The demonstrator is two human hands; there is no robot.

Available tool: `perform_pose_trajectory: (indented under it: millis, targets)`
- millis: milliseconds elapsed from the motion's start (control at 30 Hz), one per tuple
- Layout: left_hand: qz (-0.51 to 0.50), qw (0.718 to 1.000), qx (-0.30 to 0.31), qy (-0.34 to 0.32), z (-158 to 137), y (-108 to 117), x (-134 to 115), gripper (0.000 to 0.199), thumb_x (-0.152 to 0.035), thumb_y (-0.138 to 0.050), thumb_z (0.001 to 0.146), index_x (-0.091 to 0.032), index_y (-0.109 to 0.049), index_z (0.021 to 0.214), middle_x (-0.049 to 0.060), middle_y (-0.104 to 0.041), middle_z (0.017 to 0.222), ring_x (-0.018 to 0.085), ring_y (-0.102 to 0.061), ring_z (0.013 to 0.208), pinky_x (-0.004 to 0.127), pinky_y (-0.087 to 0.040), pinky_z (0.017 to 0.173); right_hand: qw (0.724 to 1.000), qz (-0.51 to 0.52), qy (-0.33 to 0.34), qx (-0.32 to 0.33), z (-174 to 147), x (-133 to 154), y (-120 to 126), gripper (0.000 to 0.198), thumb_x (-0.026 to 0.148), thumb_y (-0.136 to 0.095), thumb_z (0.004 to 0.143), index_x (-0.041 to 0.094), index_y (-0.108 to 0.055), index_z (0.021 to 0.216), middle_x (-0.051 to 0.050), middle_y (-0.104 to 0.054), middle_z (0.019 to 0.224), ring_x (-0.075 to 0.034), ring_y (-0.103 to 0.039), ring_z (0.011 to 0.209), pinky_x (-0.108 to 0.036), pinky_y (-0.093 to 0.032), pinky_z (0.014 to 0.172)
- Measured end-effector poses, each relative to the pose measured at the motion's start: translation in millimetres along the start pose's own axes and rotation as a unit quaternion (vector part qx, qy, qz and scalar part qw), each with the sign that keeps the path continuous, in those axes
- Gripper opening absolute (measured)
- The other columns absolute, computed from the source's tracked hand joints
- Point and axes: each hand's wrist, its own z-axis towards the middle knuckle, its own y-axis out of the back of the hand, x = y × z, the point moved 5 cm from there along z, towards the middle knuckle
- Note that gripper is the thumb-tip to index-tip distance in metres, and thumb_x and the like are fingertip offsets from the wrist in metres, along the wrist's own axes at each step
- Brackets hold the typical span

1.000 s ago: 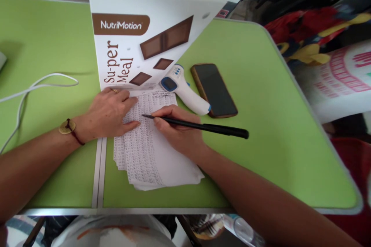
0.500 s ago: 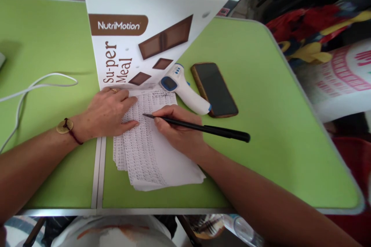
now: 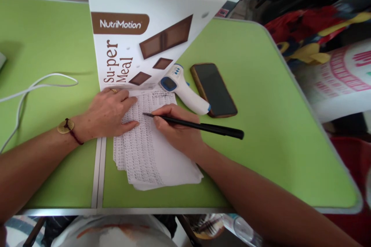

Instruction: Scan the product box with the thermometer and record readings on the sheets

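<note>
I locate the paper stack on the green table, directly before the standing carton; dense handwritten rows cover its left part, too small for me to read; its right part is blank. My right hand grasps a black pen between thumb and fingers, tip over the rows; I cannot tell whether the tip makes contact. My left hand lies spread across the upper left of the stack, grasping nothing; a bracelet with a brass-coloured disc encircles its wrist.

The white carton reads "NutriMotion" in white on a brown band, then "Su-per Meal" in brown, turned sideways; brown rectangles are printed beside it. A white-and-blue thermometer lies at the stack's upper right corner; a dark-screened phone lies just beside it; a white cable loops at far left; beyond the table's right edge, a white sack bears pink lettering, illegible to me.
</note>
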Motion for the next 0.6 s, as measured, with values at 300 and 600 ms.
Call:
perform_pose_trajectory:
  millis: [300, 600]
  targets:
    - [-0.009, 1.0, 0.003, 0.005, 0.0, 0.4, 0.1, 0.047, -0.047, -0.067, 0.086, -0.011, -0.065, 0.116, 0.012, -0.066, 0.101, 0.032, -0.064, 0.091, 0.044, -0.05, 0.087, 1.0, -0.011, -0.011, 0.016, 0.5, 2.8, 0.8, 0.006, 0.019, -0.056, 0.075, 0.022, -0.059, 0.071, 0.002, -0.062, 0.06, -0.012, -0.054, 0.052, -0.025, -0.045, 0.049]
    - [-0.014, 1.0, 0.002, 0.001, -0.1, 0.5, 0.7, 0.047, -0.047, -0.067, 0.086, -0.01, -0.065, 0.115, 0.013, -0.066, 0.101, 0.033, -0.064, 0.092, 0.046, -0.05, 0.088, 1.0, 0.001, -0.006, 0.0, 0.2, 3.4, 1.0, 0.007, 0.02, -0.056, 0.075, 0.022, -0.061, 0.071, 0.002, -0.063, 0.059, -0.012, -0.055, 0.05, -0.024, -0.044, 0.048]
